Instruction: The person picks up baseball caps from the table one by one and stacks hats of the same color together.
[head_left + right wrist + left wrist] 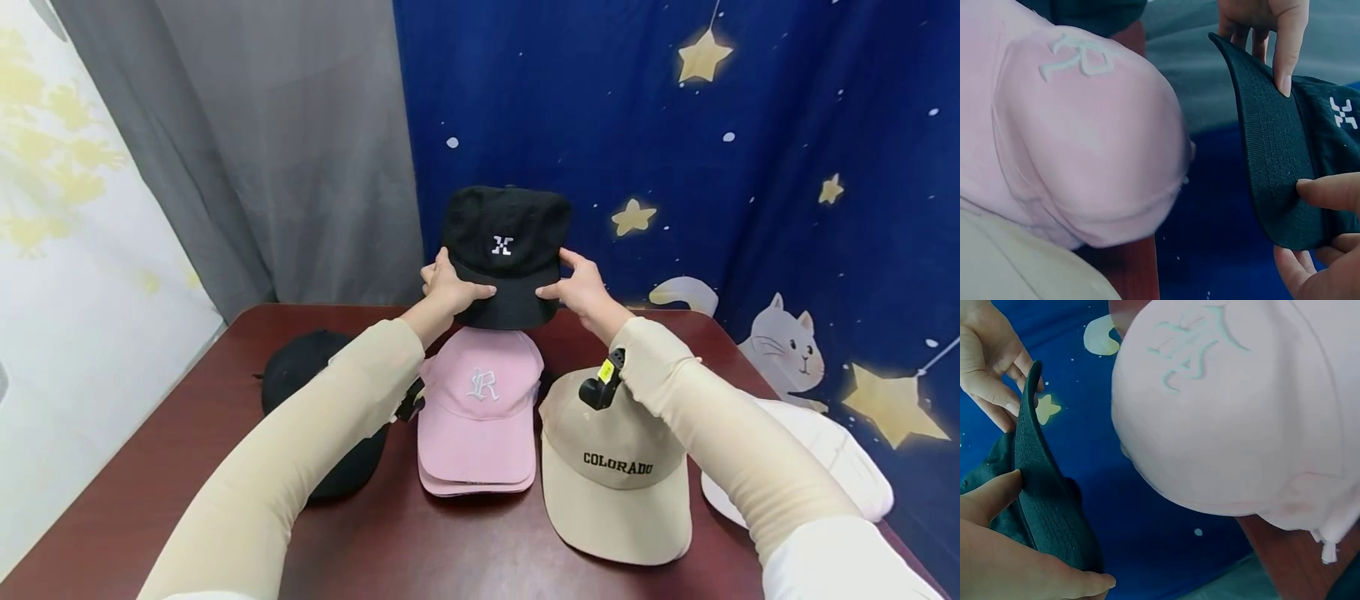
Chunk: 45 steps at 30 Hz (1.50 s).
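A black cap (525, 218) with a small white emblem is held up beyond the table's far edge, its brim toward me. My left hand (447, 290) grips one side of it, thumb on top of the brim and fingers beneath. The right hand (585, 290) grips the opposite side in the same way. Just below the held cap, pink caps (480, 446) lie stacked on the table, the top one bearing a white letter R. In the right wrist view both thumbs press on the black brim (1272, 144).
On the dark red table (150, 467) a second black cap (296, 362) lies left, partly behind my left sleeve. Right of the pink stack sits a beige COLORADO cap (615, 521), then white headwear (840, 458) near the edge. A blue starry curtain (540, 100) hangs behind.
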Each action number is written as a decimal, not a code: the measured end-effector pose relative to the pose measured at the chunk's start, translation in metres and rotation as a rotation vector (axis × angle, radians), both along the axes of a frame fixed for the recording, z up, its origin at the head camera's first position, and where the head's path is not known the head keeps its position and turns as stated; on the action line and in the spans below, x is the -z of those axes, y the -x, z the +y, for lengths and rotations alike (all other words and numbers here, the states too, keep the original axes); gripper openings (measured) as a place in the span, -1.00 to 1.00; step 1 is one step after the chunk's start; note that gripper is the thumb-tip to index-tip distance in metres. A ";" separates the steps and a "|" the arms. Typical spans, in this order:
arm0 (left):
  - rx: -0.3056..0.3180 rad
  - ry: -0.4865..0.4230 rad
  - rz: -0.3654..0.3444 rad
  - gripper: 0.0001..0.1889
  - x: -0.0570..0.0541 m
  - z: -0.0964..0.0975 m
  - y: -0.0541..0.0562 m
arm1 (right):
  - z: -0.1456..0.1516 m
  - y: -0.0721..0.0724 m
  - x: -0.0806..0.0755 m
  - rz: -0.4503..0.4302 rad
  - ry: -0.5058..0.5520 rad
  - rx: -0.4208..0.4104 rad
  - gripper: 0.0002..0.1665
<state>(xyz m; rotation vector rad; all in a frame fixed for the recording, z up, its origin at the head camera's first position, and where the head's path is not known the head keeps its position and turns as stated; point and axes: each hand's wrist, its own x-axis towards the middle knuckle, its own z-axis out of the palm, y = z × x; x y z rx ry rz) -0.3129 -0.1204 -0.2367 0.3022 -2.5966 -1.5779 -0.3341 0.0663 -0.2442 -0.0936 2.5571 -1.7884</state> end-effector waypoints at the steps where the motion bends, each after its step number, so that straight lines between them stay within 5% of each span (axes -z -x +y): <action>1: -0.003 0.002 -0.001 0.06 0.000 -0.003 -0.001 | -0.003 -0.001 0.001 0.002 0.003 0.000 -0.02; 21: -0.052 0.035 -0.013 0.04 0.019 -0.060 -0.027 | -0.060 -0.013 0.018 -0.007 0.070 -0.080 0.00; 45: -0.077 0.037 -0.026 0.04 0.031 -0.126 -0.060 | -0.127 -0.029 0.035 0.017 0.000 -0.126 0.01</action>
